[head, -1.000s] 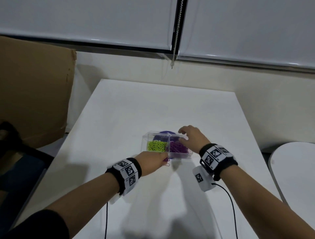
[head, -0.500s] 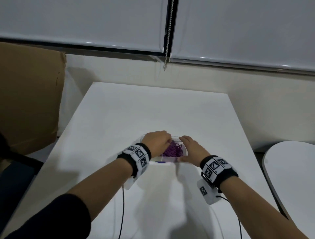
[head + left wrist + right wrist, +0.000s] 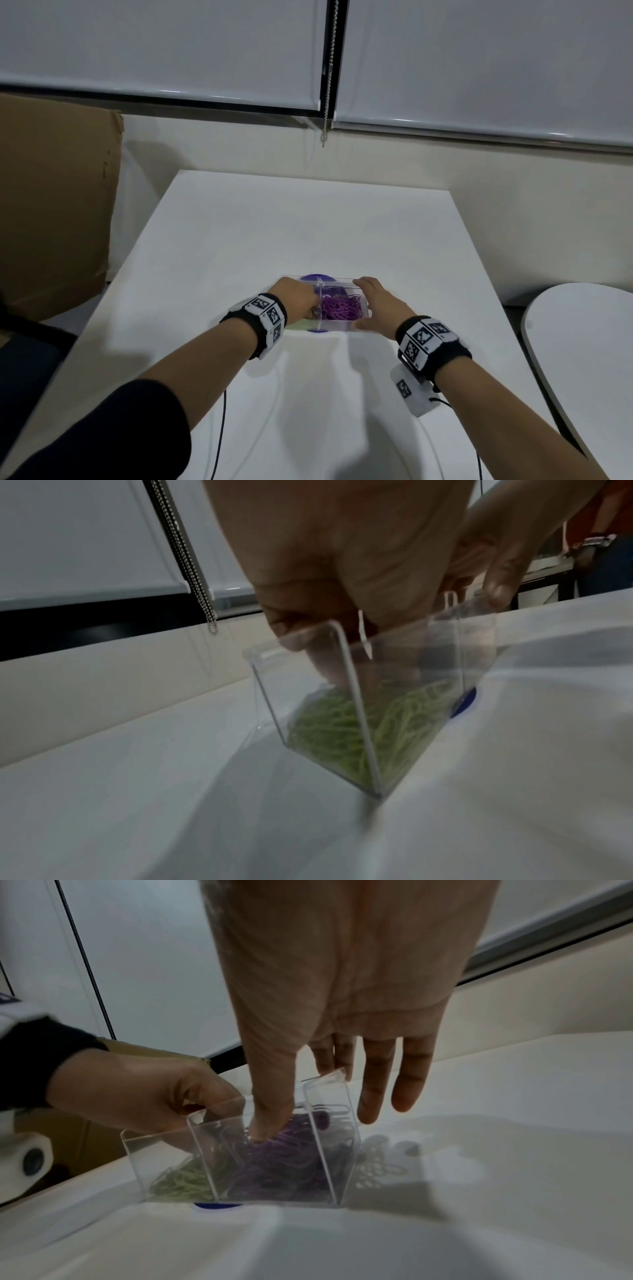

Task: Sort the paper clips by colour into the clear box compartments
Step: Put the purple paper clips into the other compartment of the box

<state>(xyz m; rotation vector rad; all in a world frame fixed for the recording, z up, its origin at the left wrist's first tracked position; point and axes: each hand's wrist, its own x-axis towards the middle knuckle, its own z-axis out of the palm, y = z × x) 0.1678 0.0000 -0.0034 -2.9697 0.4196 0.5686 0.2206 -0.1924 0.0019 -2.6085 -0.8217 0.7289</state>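
Observation:
The clear box [image 3: 342, 281] stands in the middle of the white table [image 3: 239, 240], on a blue disc [image 3: 315, 277]. Purple clips [image 3: 342, 308] fill its right compartment and green clips [image 3: 329, 729] its left one. My left hand [image 3: 308, 299] curls down over the left compartment by the divider. In the left wrist view a pale clip loop [image 3: 450, 599] shows between its thumb and forefinger. My right hand [image 3: 371, 303] holds the box's right end, with the thumb [image 3: 270, 1123] down among the purple clips [image 3: 281, 1164] and straight fingers [image 3: 373, 1091] beyond the wall.
A brown cardboard sheet [image 3: 58, 212] leans at the table's left. A round white table [image 3: 589, 359] stands to the right. A bead chain [image 3: 330, 68] hangs from the blinds behind. Wrist cables [image 3: 219, 438] trail over the near part of the table.
My left hand has moved from just in front of the box up over its left compartment. My right hand has shifted from the box's top rim to its right end.

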